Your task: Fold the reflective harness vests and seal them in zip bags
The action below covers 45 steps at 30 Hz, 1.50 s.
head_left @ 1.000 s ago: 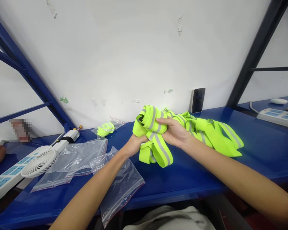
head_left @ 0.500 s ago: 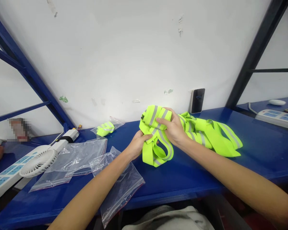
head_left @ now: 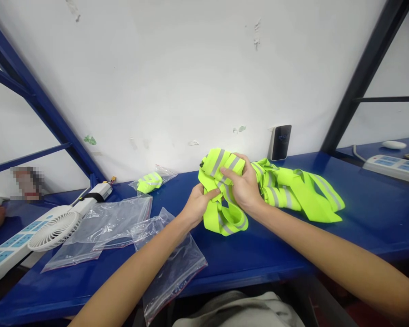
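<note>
Left of hands holding neon straps, clear bags, white fan

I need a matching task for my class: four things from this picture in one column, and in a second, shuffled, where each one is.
Things:
1. Rolled yellow-green strap
2. White fan
3. Dark-faced device
4. Small yellow-green bundle

Places:
A. Standing upright by the wall
B. Inside a clear bag
C. Held by the left hand and the right hand
D. At the left-hand power strip

Right pairs: 1-C, 2-D, 3-A, 4-B
</note>
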Motion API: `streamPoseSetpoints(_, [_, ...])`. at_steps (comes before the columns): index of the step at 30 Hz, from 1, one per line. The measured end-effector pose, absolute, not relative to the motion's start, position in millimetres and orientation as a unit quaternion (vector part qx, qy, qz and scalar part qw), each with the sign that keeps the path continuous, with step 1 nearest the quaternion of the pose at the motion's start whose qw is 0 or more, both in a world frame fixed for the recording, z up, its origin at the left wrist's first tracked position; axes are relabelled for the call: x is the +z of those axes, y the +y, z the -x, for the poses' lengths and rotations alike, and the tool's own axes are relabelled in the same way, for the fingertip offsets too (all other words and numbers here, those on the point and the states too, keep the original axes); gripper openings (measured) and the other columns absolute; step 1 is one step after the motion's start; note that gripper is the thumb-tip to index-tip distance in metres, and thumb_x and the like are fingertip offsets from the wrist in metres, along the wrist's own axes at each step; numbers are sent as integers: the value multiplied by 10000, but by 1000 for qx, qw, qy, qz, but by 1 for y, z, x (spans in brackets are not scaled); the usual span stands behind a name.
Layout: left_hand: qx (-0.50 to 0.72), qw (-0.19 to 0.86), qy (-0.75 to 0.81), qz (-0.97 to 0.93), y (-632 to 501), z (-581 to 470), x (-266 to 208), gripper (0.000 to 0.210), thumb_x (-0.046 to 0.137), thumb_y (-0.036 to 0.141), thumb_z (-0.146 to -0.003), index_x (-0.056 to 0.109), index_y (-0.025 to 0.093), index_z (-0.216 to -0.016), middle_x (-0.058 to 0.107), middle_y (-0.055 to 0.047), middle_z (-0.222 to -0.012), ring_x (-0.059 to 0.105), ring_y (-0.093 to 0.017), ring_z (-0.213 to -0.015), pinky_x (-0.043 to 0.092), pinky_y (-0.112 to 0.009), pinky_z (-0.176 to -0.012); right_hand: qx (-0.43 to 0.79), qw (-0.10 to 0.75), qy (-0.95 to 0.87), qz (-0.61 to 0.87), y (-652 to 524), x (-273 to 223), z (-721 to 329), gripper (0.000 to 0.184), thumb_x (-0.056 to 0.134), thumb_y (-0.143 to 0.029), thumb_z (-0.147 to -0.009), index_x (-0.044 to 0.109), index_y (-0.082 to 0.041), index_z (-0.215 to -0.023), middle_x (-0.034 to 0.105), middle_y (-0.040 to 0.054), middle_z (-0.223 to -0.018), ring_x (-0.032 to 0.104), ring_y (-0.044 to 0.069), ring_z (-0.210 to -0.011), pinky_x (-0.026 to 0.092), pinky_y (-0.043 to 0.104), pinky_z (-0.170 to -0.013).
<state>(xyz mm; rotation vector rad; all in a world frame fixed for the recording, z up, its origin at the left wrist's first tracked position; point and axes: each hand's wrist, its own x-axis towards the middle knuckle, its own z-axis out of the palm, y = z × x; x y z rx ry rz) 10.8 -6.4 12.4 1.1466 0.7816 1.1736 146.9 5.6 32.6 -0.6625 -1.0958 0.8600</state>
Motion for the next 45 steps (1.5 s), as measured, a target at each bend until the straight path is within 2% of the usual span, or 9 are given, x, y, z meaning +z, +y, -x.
streamPoseSetpoints(3, [489, 671, 294, -475, -7, -9, 16, 431, 870, 286, -678, 657, 134, -1020, 744, -77, -919, 709, -199, -769, 548, -344, -800, 316, 706, -553, 310, 1, 35, -149, 364, 736, -274, -786, 563, -279, -1106, 653, 10, -976, 634, 228, -894, 517, 388, -835])
streamPoseSetpoints(10, [512, 691, 275, -429, -9, -12, 19, 268, 740, 253, -718, 680, 158, -961, 744, -74, -1032, 681, -254, -1021, 518, -361, -918, 183, 696, -619, 315, -3, 33, -150, 313, 674, -256, -859, 554, -271, -1148, 633, 38, -1132, 609, 235, -1023, 482, 394, -927])
streamPoseSetpoints(18, [496, 587, 354, -533, -3, -10, 9, 183, 635, 174, -655, 619, 159, -836, 634, 13, -727, 580, -150, -655, 441, -264, -652, 169, 694, -629, 308, -4, 32, -148, 306, 665, -239, -853, 569, -267, -1142, 638, 48, -1158, 607, 248, -1076, 476, 404, -966])
streamPoseSetpoints(22, [498, 580, 369, -528, -8, -11, 14, 308, 638, 151, -627, 631, 158, -935, 673, 0, -789, 619, -162, -680, 460, -267, -662, 171, 697, -626, 305, -4, 34, -149, 308, 674, -245, -845, 572, -271, -1135, 644, 43, -1146, 613, 248, -1058, 486, 406, -953])
streamPoseSetpoints(26, [508, 586, 361, -517, -10, -10, 20, 285, 629, 148, -630, 629, 147, -915, 698, -13, -801, 626, -146, -673, 466, -245, -643, 164, 687, -644, 293, -4, 37, -152, 316, 683, -256, -848, 576, -282, -1144, 647, 37, -1151, 613, 250, -1052, 490, 406, -936])
streamPoseSetpoints(35, [494, 648, 318, -484, -10, -8, 23, 197, 583, 123, -588, 614, 150, -780, 639, 0, -595, 569, -133, -501, 451, -253, -534, 183, 640, -701, 257, -1, 40, -160, 327, 668, -207, -872, 578, -294, -1174, 661, 30, -1221, 619, 240, -1144, 469, 418, -1003])
streamPoseSetpoints(38, [507, 665, 297, -461, -11, -9, 22, 242, 670, 154, -631, 635, 146, -870, 663, 2, -671, 592, -135, -544, 476, -266, -587, 199, 643, -704, 228, -1, 38, -158, 321, 656, -182, -885, 601, -299, -1179, 663, 34, -1263, 603, 234, -1222, 434, 423, -1072])
streamPoseSetpoints(42, [514, 655, 309, -460, -12, -12, 20, 438, 834, 208, -647, 645, 139, -1036, 718, -28, -859, 675, -164, -745, 520, -282, -742, 205, 642, -707, 215, 1, 33, -156, 318, 647, -165, -904, 612, -301, -1189, 662, 34, -1303, 595, 210, -1266, 425, 407, -1107])
streamPoseSetpoints(45, [502, 655, 331, -457, -12, -11, 19, 466, 859, 182, -621, 647, 135, -1033, 714, -21, -829, 676, -163, -733, 527, -285, -729, 205, 626, -728, 190, 6, 28, -159, 311, 645, -152, -904, 621, -279, -1187, 659, 49, -1327, 592, 212, -1287, 448, 405, -1100])
